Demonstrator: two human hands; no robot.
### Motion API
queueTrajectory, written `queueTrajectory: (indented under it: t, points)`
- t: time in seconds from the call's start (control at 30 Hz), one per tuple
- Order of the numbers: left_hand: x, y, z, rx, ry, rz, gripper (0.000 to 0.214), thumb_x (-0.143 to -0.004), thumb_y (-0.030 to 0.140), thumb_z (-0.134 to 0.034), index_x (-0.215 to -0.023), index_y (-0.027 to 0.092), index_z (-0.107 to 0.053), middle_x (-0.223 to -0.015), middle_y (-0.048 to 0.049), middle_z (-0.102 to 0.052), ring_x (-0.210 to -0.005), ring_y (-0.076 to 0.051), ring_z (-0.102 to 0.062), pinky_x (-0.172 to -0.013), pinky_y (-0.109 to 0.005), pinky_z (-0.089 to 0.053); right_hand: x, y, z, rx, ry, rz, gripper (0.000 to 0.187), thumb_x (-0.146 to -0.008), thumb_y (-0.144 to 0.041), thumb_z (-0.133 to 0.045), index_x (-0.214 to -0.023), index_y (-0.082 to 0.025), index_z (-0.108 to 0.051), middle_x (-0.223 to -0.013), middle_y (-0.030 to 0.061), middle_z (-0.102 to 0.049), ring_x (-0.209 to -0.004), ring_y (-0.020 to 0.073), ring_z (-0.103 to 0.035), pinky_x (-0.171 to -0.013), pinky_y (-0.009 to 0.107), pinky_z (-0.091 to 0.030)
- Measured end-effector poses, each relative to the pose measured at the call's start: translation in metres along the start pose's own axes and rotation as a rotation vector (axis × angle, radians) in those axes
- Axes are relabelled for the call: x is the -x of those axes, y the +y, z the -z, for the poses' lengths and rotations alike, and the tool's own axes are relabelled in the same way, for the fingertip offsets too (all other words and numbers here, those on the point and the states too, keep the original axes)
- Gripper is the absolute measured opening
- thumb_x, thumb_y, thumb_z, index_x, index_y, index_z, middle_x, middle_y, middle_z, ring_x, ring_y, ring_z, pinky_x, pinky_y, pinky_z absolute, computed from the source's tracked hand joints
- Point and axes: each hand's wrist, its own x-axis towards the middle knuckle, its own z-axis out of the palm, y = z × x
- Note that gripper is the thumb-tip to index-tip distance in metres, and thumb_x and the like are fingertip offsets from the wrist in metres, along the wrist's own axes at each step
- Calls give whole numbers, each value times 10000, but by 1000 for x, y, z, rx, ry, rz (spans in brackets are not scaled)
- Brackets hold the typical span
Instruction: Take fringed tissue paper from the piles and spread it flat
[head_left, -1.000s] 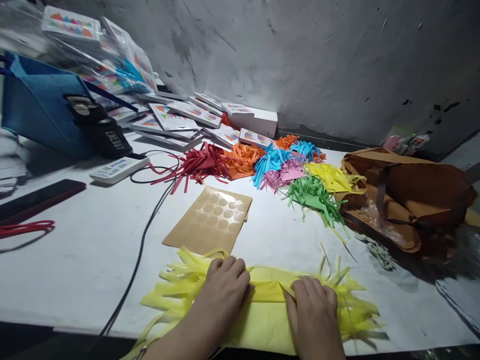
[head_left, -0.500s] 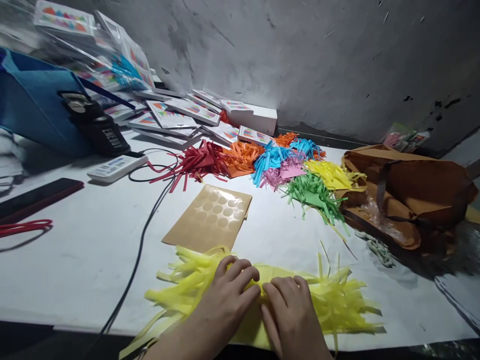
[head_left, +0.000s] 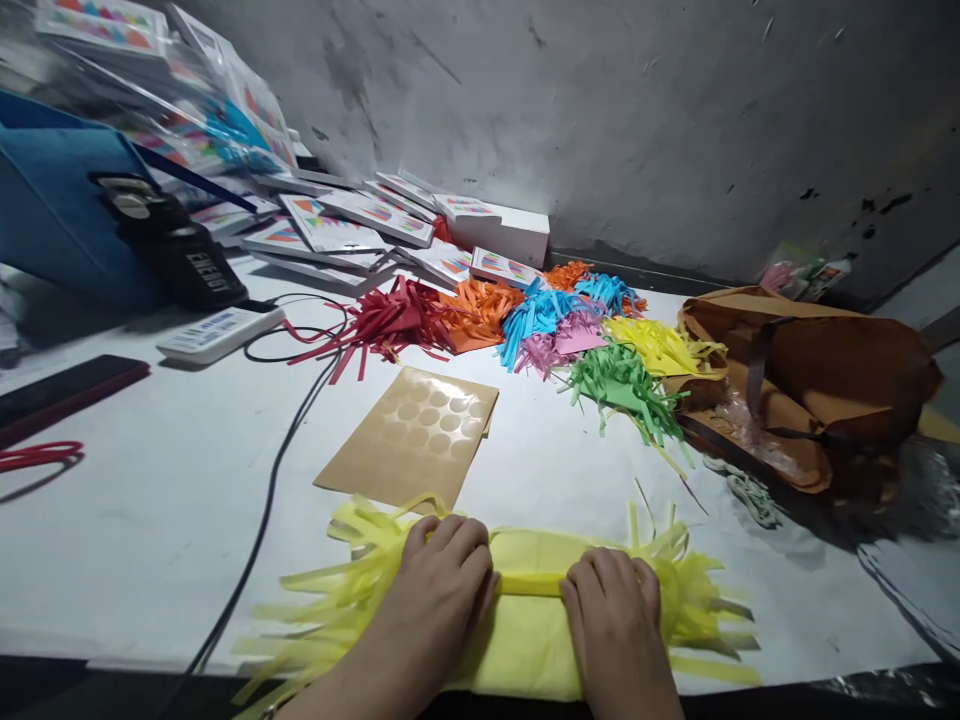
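Left hand (head_left: 442, 580) and right hand (head_left: 619, 620) both have their fingers curled down on the yellow paper (head_left: 525, 645), gripping it at a narrow folded band (head_left: 531, 584). The band shows between the 2 hands, running straight from 1 to the other. The yellow paper lies flat at the near edge of the bench (head_left: 180, 540), its cut fringes spreading out past both hands.

Just beyond the left fringe lies a tan sheet (head_left: 375, 460) with rows of round stickers (head_left: 431, 415). Farther back, 6 colours of fringed paper sit bunched together: red (head_left: 401, 315), orange (head_left: 480, 312), blue (head_left: 536, 320), pink (head_left: 574, 342), yellow (head_left: 652, 345) and green (head_left: 622, 385). A brown bag (head_left: 862, 370) stands to their right. Printed boxes (head_left: 330, 228) are piled behind, near the wall (head_left: 637, 130). At the left are a black bottle (head_left: 196, 265), a blue bag (head_left: 60, 200) and a black cable (head_left: 274, 490) trailing to the near edge.
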Motion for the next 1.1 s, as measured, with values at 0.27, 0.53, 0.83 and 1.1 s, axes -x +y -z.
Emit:
queueTrajectory:
  t: [0.27,0.53,0.83,1.1]
  points:
    - [1,-4,-14,0,59,-64,195,-870,59,-511,-758,202,-582,-886,-39,-623,-813,-228,-520,-837,-432,-315,-13,-13,1,-92,126,107,161,-1000,-179,-476,-910,-209,-607,-899,37,-618,-900,218,-562,-981,478,-309]
    - [-1,-2,-1,109,60,-190,229,-945,81,-464,-832,203,-621,-907,-47,-643,-879,-232,-519,-894,-451,-308,-20,-25,-5,-182,69,231,267,-1016,-149,-415,-802,-199,-567,-739,-5,-567,-722,173,-505,-857,387,-309]
    - [-3,-8,2,163,-18,-201,203,-900,60,-466,-862,198,-609,-913,-45,-648,-861,-224,-528,-889,-434,-314,-26,-31,-13,-161,76,258,349,-1045,-160,-337,-767,-201,-543,-732,-1,-552,-707,178,-483,-857,377,-315]
    - [-3,-9,3,217,46,-196,223,-914,48,-447,-826,190,-595,-877,-43,-647,-819,-202,-535,-835,-393,-347,-28,-29,-11,-158,51,306,471,-1073,-189,-177,-793,-193,-556,-737,11,-562,-718,182,-487,-892,389,-300]
